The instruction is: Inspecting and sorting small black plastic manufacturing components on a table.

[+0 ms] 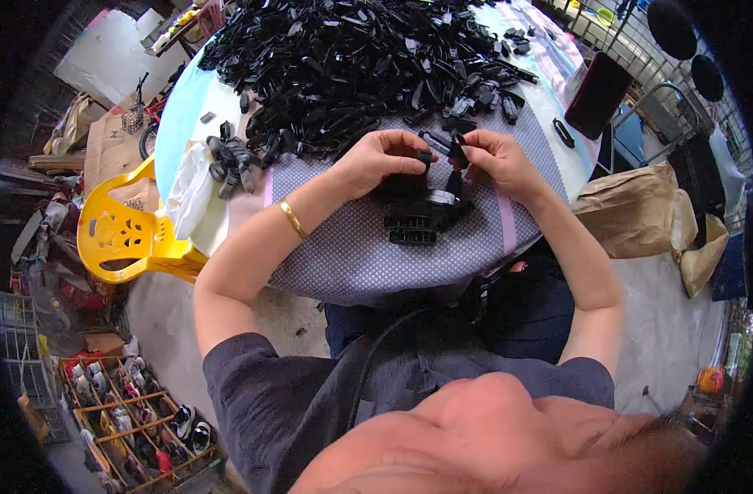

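Observation:
A large heap of small black plastic pieces [352, 66], clip-like in shape, covers the far part of the round table [343, 263]. My left hand [384, 162] pinches a small black plastic piece [426, 156] between thumb and fingers. Close by on the right, my right hand [501, 163] grips another black plastic piece [456, 153] with its fingertips. Below both hands, on the dotted grey cloth, lies a stack of ribbed black pieces [412, 229]. More black pieces [453, 183] sit beside the stack, partly in shadow. Exact shapes are too small to make out.
A cluster of grey-black pieces [234, 158] and a white plastic bag [192, 185] lie at the table's left. A yellow chair [121, 218] stands left of it. Brown paper sacks [631, 210] are at the right. A shoe rack [137, 428] stands at the lower left.

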Demonstrator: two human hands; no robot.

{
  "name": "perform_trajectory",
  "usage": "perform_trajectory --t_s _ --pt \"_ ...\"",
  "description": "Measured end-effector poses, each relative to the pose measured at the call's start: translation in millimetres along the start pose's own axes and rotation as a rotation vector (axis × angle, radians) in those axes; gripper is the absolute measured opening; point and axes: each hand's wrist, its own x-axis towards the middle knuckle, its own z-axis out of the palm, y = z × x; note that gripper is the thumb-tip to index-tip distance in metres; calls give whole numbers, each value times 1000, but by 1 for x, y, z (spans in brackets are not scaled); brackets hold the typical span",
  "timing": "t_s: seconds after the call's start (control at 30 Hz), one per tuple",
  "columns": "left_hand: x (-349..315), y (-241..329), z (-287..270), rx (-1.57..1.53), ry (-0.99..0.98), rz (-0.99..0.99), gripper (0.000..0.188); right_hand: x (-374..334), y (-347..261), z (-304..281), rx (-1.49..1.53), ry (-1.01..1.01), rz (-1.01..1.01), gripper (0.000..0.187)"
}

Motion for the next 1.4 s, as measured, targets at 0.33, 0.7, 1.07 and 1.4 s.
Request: perform_trajectory --t_s 0.33,0.7,1.07,1.4 --pt "21 28 16 526 -165 -133 25 8 8 -22 -385 161 -154 18" --pt "71 14 40 1326 347 367 26 17 7 -47 219 285 185 21" --pt "70 5 35 924 317 344 24 16 15 -30 -210 288 -143 24" --pt "69 7 39 321 208 281 35 14 9 -26 -131 320 -217 22"
